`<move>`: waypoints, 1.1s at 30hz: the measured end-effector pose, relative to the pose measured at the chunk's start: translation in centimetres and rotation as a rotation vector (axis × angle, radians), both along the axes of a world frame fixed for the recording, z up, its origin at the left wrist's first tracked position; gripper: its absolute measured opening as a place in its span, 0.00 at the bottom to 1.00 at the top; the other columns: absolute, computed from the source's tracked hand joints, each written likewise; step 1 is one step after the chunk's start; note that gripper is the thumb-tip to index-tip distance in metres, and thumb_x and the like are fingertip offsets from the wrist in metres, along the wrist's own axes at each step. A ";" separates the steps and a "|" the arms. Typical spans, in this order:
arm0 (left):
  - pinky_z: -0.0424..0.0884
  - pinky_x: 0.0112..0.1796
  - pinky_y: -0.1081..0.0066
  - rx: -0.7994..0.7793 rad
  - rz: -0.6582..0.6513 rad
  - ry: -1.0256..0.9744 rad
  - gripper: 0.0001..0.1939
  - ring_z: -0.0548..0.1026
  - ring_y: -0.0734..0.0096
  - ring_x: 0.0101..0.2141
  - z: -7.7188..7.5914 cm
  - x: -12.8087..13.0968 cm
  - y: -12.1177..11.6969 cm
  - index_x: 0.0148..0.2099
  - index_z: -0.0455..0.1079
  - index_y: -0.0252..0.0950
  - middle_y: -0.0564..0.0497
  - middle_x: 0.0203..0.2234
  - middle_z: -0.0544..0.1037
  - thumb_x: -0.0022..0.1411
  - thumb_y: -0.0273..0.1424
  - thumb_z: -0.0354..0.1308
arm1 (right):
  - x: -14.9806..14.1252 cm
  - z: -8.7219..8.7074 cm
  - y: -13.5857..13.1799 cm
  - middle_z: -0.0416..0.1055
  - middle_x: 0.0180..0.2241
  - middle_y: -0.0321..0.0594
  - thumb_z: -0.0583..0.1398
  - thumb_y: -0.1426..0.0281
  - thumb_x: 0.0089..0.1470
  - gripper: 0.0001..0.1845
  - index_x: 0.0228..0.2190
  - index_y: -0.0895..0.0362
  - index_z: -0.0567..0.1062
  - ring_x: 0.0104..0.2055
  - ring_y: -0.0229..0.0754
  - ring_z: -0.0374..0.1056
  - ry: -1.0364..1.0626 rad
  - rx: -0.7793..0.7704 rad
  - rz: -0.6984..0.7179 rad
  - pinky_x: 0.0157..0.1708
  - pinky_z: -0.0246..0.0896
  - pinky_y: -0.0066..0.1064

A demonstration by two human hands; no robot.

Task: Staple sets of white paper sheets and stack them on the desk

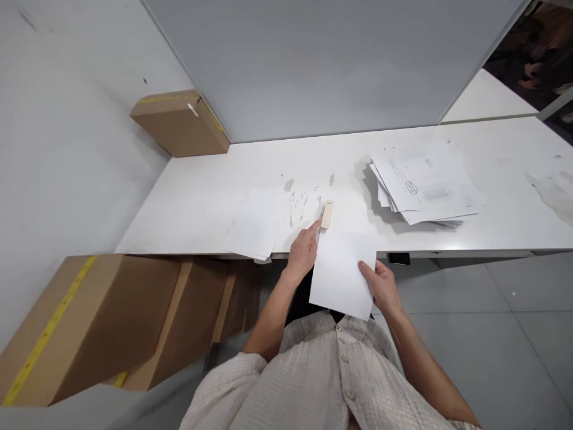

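Observation:
A blank sheet of white paper [342, 269] hangs partly over the table's front edge. My right hand [382, 283] is closed on its right side, thumb on top and fingers beneath. The sheet's far edge reaches the near end of a small cream-coloured stapler [327, 215] lying on the table. At the sheet's left edge is my left hand [303, 254], its index finger stretched out to the stapler's left side. The other left fingers are bent and partly hidden; I see nothing gripped in them.
Loose white sheets [253, 221] lie left on the white table [201, 197]. To the right sits an uneven pile of printed papers [425, 185]. A cardboard box [183, 125] stands in the back left corner, and larger cartons [89, 322] stand below, left. A grey panel [304, 71] rises behind.

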State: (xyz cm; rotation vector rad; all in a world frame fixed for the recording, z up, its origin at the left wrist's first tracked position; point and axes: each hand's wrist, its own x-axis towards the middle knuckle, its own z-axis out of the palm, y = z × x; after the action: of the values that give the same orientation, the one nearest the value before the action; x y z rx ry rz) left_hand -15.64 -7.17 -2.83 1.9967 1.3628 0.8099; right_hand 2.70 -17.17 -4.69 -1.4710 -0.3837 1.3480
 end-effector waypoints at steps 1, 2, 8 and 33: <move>0.67 0.40 0.67 0.010 -0.017 0.041 0.23 0.69 0.68 0.35 0.0 0.1 0.1 0.62 0.57 0.41 0.48 0.35 0.70 0.66 0.29 0.40 | 0.0 0.0 0.1 0.78 0.29 0.40 0.67 0.59 0.38 0.21 0.34 0.57 0.75 0.28 0.46 0.73 -0.002 0.002 0.002 0.27 0.67 0.34; 0.67 0.39 0.68 0.012 -0.026 0.077 0.23 0.69 0.68 0.35 -0.1 0.1 0.1 0.61 0.57 0.42 0.48 0.34 0.68 0.65 0.27 0.39 | -0.1 -0.1 0.2 0.78 0.29 0.40 0.67 0.59 0.38 0.21 0.34 0.58 0.75 0.28 0.46 0.73 -0.007 0.003 0.005 0.27 0.67 0.33; 0.67 0.36 0.70 -0.018 -0.019 0.180 0.24 0.67 0.71 0.31 -0.4 0.4 0.1 0.60 0.60 0.42 0.48 0.35 0.65 0.64 0.24 0.40 | -0.1 -0.2 0.3 0.78 0.31 0.41 0.67 0.58 0.39 0.22 0.35 0.58 0.75 0.29 0.46 0.73 -0.046 0.001 0.011 0.27 0.66 0.33; 0.69 0.38 0.69 -0.560 0.067 -0.573 0.24 0.74 0.66 0.36 1.9 -4.8 -6.1 0.46 0.68 0.32 0.44 0.35 0.76 0.54 0.45 0.58 | -1.0 3.1 -0.9 0.77 0.36 0.40 0.64 0.60 0.47 0.19 0.41 0.54 0.75 0.35 0.43 0.71 -0.050 0.209 0.277 0.34 0.66 0.32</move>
State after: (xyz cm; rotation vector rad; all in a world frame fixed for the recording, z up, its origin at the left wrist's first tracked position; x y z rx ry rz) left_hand -20.43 -13.27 -0.94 1.1762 1.1486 0.8301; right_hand 1.71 -18.05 -1.54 -1.3124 -0.7609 1.4405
